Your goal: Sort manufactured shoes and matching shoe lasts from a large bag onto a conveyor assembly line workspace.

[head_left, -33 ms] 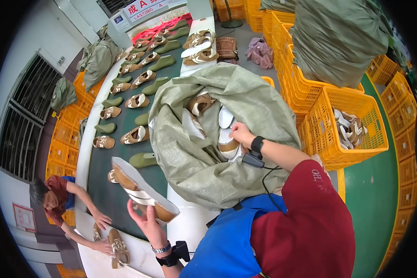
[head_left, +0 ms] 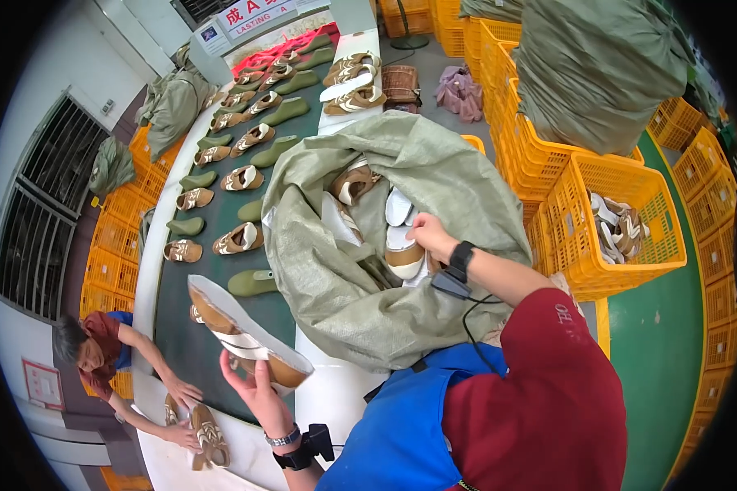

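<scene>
From the head view, the left hand (head_left: 258,391) is holding a tan-and-white shoe (head_left: 246,335) sole-up, fingers curled under its heel end, out over the near edge of the dark green conveyor belt (head_left: 221,214). The right hand (head_left: 431,237) is reaching into the mouth of the big grey-green sack (head_left: 434,168), fingers closing over the heel of a second tan-and-white shoe (head_left: 404,255) lying there; how firmly it is gripping cannot be told.

Taking the sack as landmark: to do this well, the held shoe probably wants turning upright before it is laid on a free stretch of belt to the sack's left, while the right hand is lifting its shoe straight up, so the sack's folds are not snagging it.

Left of the sack, rows of shoes and green lasts (head_left: 252,282) are sitting on the belt, so open spots are few. At the belt's near end, well left of the sack, another person's hands (head_left: 180,413) are working on shoes on a white table (head_left: 336,401); keeping clear of them matters. Right of the sack, yellow crates (head_left: 622,237) are standing, one holding more shoes. A cable is dangling from the right wrist near the sack's rim and could catch.
</scene>
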`<state>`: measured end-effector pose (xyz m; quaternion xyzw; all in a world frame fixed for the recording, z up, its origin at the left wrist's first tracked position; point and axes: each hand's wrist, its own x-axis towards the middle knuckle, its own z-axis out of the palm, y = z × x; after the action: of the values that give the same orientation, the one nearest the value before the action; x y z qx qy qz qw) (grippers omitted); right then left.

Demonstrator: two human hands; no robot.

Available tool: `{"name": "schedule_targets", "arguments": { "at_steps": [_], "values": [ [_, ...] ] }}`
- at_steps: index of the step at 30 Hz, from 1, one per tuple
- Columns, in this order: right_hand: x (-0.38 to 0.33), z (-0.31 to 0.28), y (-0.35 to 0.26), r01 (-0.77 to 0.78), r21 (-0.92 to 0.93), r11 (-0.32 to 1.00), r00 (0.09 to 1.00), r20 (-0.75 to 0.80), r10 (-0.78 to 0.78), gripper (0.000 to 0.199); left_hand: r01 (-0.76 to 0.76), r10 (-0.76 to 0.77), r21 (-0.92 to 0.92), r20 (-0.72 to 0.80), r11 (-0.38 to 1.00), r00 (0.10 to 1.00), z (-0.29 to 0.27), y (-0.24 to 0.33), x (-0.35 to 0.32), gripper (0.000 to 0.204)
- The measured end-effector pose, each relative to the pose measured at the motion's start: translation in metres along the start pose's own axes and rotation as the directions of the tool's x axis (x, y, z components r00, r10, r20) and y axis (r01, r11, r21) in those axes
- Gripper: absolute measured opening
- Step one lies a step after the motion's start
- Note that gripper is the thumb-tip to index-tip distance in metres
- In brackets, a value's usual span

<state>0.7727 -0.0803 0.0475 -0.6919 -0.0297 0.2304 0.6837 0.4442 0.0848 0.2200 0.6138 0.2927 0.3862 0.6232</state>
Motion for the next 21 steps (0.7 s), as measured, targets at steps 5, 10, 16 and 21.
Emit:
{"name": "schedule_targets", "arguments": {
  "at_steps": [5, 10, 16, 21],
  "values": [
    [-0.094, 0.0, -0.076, 0.33, 0.133, 0.935, 0.925, 0.153, -0.348, 0.017, 0.028, -0.031, 0.023, 0.159, 0.999, 0.987, 0.014, 0.004, 0.016, 0.053],
    [-0.142, 0.033, -0.095, 0.666, 0.134, 0.734, 0.7, 0.227, -0.677, 0.018, 0.194, -0.21, 0.1, 0.189, 0.976, 0.959, 0.034, -0.012, 0.012, 0.023],
    [-0.176, 0.112, -0.087, 0.324, 0.412, 0.852, 0.683, 0.521, -0.512, 0.013, 0.216, -0.258, 0.155, 0.354, 0.964, 0.899, 0.021, -0.029, -0.015, 0.049],
    [-0.181, 0.155, -0.069, 0.04, 0.345, 0.938, 0.612, 0.733, -0.296, 0.012, 0.395, -0.353, -0.129, 0.263, 0.91, 0.898, -0.024, -0.015, -0.021, 0.044]
  ]
}}
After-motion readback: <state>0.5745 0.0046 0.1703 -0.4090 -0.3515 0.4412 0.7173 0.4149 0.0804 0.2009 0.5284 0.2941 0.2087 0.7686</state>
